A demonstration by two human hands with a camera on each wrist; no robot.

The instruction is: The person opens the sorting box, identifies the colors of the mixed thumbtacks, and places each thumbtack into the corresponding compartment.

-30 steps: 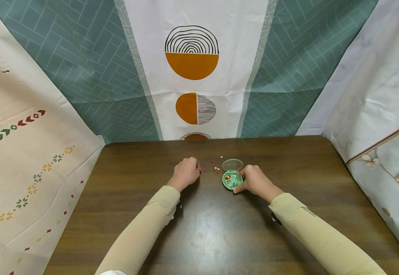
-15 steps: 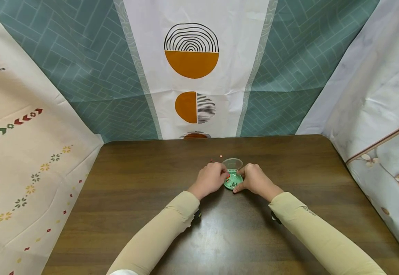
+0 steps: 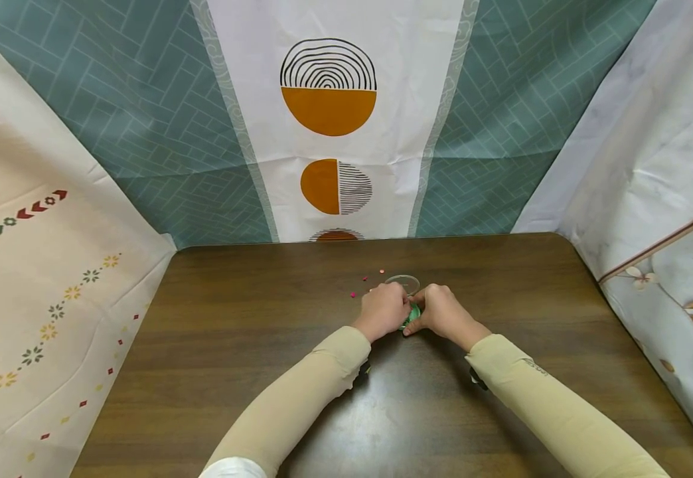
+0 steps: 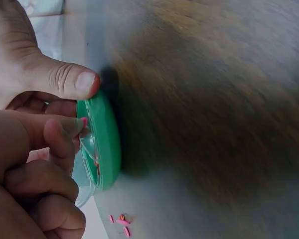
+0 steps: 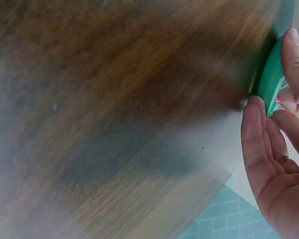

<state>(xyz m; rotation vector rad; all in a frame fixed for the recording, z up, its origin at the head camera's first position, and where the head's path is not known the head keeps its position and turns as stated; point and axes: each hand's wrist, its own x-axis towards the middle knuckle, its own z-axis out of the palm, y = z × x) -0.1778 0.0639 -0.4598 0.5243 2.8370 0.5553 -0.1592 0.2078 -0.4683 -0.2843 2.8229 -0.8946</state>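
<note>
A round green case point(image 4: 104, 144) with a hinged clear lid point(image 3: 403, 281) stands raised on the wooden table. My right hand point(image 3: 445, 315) grips its right side between thumb and fingers. Over the case's open top is my left hand point(image 3: 384, 309), pinching a small pink thumbtack point(image 4: 84, 121) between thumb and index finger. Small red and clear bits show inside the case in the left wrist view, partly hidden by my fingers. Several loose pink thumbtacks point(image 4: 123, 222) lie on the table beyond the case.
The brown wooden table point(image 3: 251, 372) carries everything. A patterned cloth point(image 3: 328, 133) hangs behind its far edge, with more cloth at the left point(image 3: 42, 285) and right point(image 3: 669, 265) sides.
My left hand has moved right from the loose thumbtacks on the table to over the green case. My right hand has kept its grip on the case.
</note>
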